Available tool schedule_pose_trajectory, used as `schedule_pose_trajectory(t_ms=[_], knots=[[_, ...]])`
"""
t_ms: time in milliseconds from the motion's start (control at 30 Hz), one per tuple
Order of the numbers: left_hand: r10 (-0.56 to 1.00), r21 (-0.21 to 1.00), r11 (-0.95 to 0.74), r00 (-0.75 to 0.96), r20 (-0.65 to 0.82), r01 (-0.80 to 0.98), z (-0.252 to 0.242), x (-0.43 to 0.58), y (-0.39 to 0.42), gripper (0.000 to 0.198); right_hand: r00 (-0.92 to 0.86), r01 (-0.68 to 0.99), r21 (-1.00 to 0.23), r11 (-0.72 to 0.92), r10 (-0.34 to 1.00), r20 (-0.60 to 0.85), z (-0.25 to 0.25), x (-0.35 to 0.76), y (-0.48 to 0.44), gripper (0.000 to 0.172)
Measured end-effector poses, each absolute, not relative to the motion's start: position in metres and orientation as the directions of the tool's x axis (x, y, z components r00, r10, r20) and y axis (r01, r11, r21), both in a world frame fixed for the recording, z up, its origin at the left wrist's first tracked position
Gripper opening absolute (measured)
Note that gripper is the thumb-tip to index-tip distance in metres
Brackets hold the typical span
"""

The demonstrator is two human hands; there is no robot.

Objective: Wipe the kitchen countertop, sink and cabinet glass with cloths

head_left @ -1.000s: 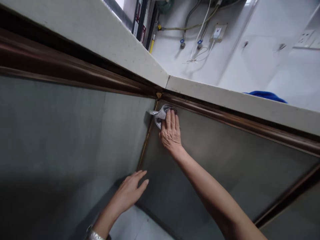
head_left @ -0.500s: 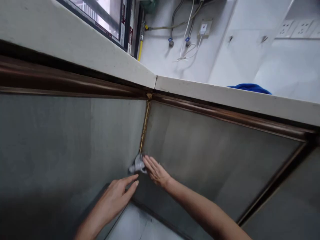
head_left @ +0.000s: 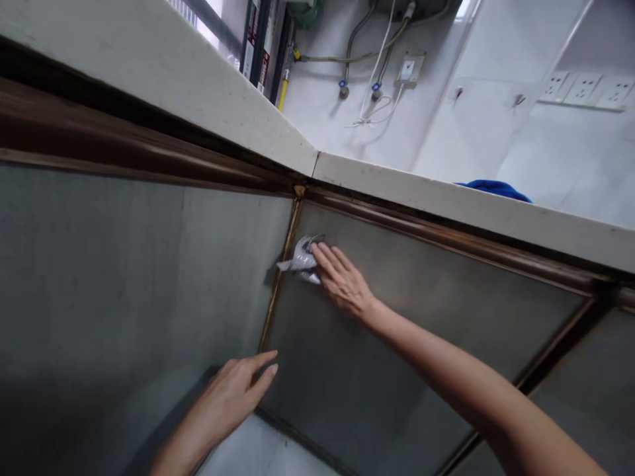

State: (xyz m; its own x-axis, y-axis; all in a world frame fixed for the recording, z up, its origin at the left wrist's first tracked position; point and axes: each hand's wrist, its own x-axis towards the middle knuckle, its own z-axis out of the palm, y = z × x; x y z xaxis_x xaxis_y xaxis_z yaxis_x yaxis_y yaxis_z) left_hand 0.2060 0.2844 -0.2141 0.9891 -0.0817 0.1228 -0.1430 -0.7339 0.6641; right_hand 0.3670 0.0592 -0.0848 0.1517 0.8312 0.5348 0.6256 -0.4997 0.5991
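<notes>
My right hand (head_left: 344,281) presses a crumpled grey-white wipe (head_left: 301,256) flat against the right cabinet panel (head_left: 407,317), near its upper left corner. The wipe sticks out past the fingertips and reaches over the brass-coloured corner strip (head_left: 272,305). Lower down, my left hand (head_left: 233,393) is held in front of the left cabinet panel (head_left: 129,284). Its index finger and thumb are apart with nothing between them, and the other fingers are partly hidden behind.
A pale countertop edge (head_left: 446,198) runs above both panels, with brown rails (head_left: 397,225) beneath it. On the counter lies a blue cloth (head_left: 499,190). Hoses, valves (head_left: 343,90) and a plugged socket (head_left: 409,69) are on the wall behind. White floor tiles (head_left: 268,443) show below.
My right hand has moved up and slightly right along the corner with the wipe. My left hand stays in almost the same place. The view has shifted slightly.
</notes>
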Motion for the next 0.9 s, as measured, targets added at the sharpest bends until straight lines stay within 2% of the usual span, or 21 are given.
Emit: schedule_pose_trajectory(t_ms=[100,200,300,400,500,700,767,900], knots=[[-0.058,0.662,-0.74,0.991,0.119,-0.123,-0.216,0.209,0.289,0.076,0.134,0.488,0.615,-0.619,0.75,0.648,-0.043,0.357,0.039,0.051],[-0.041,0.664,-0.738,0.991,0.129,-0.117,-0.224,0.217,0.294,0.076,0.121,0.358,0.585,-0.727,0.658,0.743,-0.034,0.345,0.008,0.056],[-0.034,0.671,-0.734,0.992,0.123,-0.108,-0.235,0.225,0.297,0.078,0.128,0.274,0.567,-0.777,0.614,0.779,-0.061,0.327,-0.033,0.056],[-0.024,0.677,-0.73,0.994,0.108,-0.092,-0.243,0.231,0.299,0.079,0.229,0.175,0.44,-0.881,0.471,0.852,-0.102,0.305,-0.076,0.05],[-0.013,0.691,-0.718,0.994,0.108,-0.085,-0.245,0.236,0.296,0.079,0.244,0.122,0.41,-0.904,0.428,0.87,-0.123,0.29,-0.103,0.043],[-0.04,0.695,-0.709,0.991,0.131,-0.121,-0.244,0.241,0.28,0.077,0.231,0.092,0.466,-0.88,0.474,0.85,-0.104,0.317,-0.071,0.059],[-0.062,0.688,-0.71,0.986,0.154,-0.152,-0.245,0.239,0.28,0.075,0.215,0.145,0.479,-0.866,0.5,0.839,-0.097,0.333,-0.044,0.062],[-0.033,0.69,-0.708,0.983,0.18,-0.15,-0.238,0.226,0.292,0.075,0.27,0.303,0.418,-0.856,0.498,0.824,-0.099,0.346,-0.008,0.059]])
